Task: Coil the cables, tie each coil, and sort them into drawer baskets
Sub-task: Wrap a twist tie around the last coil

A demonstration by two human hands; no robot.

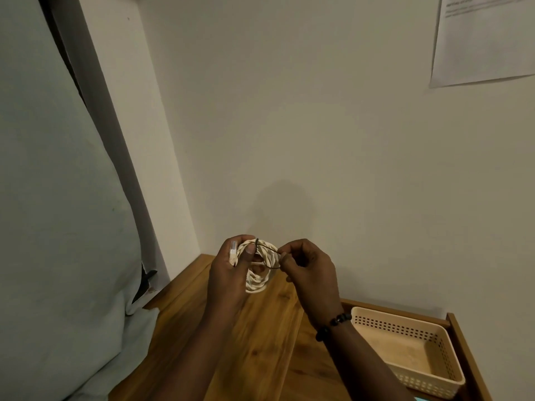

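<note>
1. The basket point(443, 369) sits in the open drawer, near, holding nothing visible; a dropped coil could miss it.
2. The right hand point(311, 269) pinches a dark tie point(270, 250); a slip would unloop it.
3. The left hand point(228, 273) grips the cream cable coil point(260, 277) above the wooden top point(260, 342); slackening could spring the turns.

Dim, warm, slightly murky overall. Soft shadow of the hands on the wall point(283, 204) at 12 o'clock above them. Wide-angle bending at edges; paper sheet point(486, 39) at 2 o'clock blurred, text unreadable. No glare.
</note>
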